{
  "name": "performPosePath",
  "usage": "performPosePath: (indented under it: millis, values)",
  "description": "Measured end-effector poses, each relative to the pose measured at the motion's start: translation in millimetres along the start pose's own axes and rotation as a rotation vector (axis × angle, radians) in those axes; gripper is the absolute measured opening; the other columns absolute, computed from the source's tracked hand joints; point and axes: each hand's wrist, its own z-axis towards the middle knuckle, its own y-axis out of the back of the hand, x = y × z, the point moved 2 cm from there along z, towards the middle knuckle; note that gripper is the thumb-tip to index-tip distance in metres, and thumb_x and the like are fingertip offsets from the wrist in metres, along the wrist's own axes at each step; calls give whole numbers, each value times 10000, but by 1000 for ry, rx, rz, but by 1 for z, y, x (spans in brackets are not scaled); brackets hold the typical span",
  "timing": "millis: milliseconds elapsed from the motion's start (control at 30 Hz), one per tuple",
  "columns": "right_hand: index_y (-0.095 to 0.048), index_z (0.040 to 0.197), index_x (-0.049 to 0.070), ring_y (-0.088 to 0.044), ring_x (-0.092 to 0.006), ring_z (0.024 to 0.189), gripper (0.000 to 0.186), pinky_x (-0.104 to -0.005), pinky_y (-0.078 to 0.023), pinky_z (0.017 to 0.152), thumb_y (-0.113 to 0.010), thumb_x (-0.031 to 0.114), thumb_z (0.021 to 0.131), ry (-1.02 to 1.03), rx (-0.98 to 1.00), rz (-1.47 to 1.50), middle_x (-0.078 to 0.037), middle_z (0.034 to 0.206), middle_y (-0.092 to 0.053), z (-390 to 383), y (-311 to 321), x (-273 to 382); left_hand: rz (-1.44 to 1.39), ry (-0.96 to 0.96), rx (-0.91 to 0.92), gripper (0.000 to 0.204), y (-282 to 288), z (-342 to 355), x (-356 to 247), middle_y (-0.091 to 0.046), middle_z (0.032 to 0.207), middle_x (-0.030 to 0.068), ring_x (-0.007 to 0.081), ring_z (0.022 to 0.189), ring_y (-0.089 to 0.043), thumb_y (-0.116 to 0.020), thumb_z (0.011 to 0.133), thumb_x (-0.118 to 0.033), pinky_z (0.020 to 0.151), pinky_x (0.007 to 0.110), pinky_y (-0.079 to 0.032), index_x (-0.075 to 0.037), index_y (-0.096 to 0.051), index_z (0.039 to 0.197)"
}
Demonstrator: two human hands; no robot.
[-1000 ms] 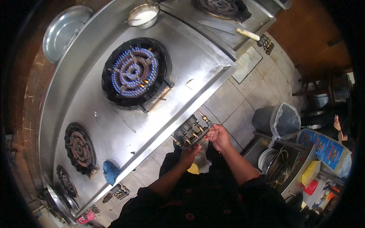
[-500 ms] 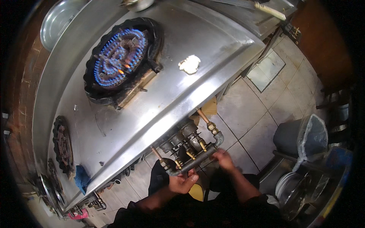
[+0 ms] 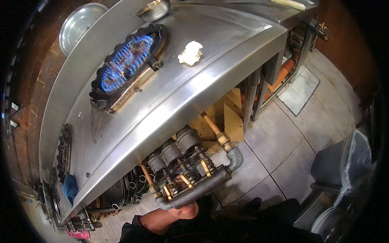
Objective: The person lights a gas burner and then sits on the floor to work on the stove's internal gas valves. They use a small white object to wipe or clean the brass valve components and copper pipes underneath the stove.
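My left hand comes up from below the dark gas pipe at the front of the steel stove. It passes behind the pipe, and its bent fingers show beside the left brass gas valve, closed on it as far as I can see; the pipe hides part of the grip. Two more brass valve levers, a middle lever and a right lever, stand along the pipe. Above, a ring burner burns with blue flames and a little orange. My right hand is out of sight.
The steel stove top carries a crumpled white wad, a metal bowl and a blue cloth. A second burner sits at the left. A grey bin stands right, on the tiled floor.
The view has dropped lower and nearer the valves. My right hand has left the pipe's right end and gone out of view. My left hand has moved from under the pipe toward the left valve.
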Motion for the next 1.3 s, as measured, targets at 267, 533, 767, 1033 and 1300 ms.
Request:
performPosePath:
  millis: [267, 533, 767, 1033, 1300]
  values:
    - [-637, 900, 14, -626, -248, 760, 248, -390, -500, 721, -559, 239, 829, -19, -14, 28, -114, 877, -661, 4, 32, -11, 10, -26, 96, 371, -4, 10, -3, -598, 854, 91, 242, 749, -589, -599, 903, -379, 643, 390, -491, -31, -567, 1027]
    - [-640, 902, 21, -626, -240, 752, 247, -385, -501, 718, -559, 243, 828, -4, 25, 25, -107, 874, -661, 12, 46, -21, 79, -53, 131, 357, -1, 9, -7, -592, 879, 95, 253, 775, -589, -596, 905, -373, 680, 390, -484, -36, -570, 1022]
    - [-644, 904, 27, -625, -233, 745, 247, -381, -502, 716, -559, 247, 828, -31, 65, -13, -101, 871, -660, 25, 61, -29, 149, -169, 80, 346, 3, 14, 7, -587, 901, 99, 262, 797, -590, -593, 908, -367, 712, 390, -478, -40, -572, 1017]
    - [-647, 906, 34, -624, -224, 738, 246, -376, -503, 714, -560, 251, 827, -86, 81, -82, -95, 868, -659, 34, 92, -34, 269, -394, -40, 332, -3, 26, 17, -581, 926, 103, 273, 824, -590, -590, 910, -361, 749, 390, -471, -45, -575, 1012]
    - [-651, 908, 41, -623, -216, 730, 246, -371, -504, 712, -560, 255, 826, -147, 202, -104, -88, 865, -658, 18, 107, -36, 294, -526, -158, 299, -19, 51, 2, -566, 701, 58, 243, 624, -575, -553, 924, -355, 611, 339, -454, -82, -575, 803]
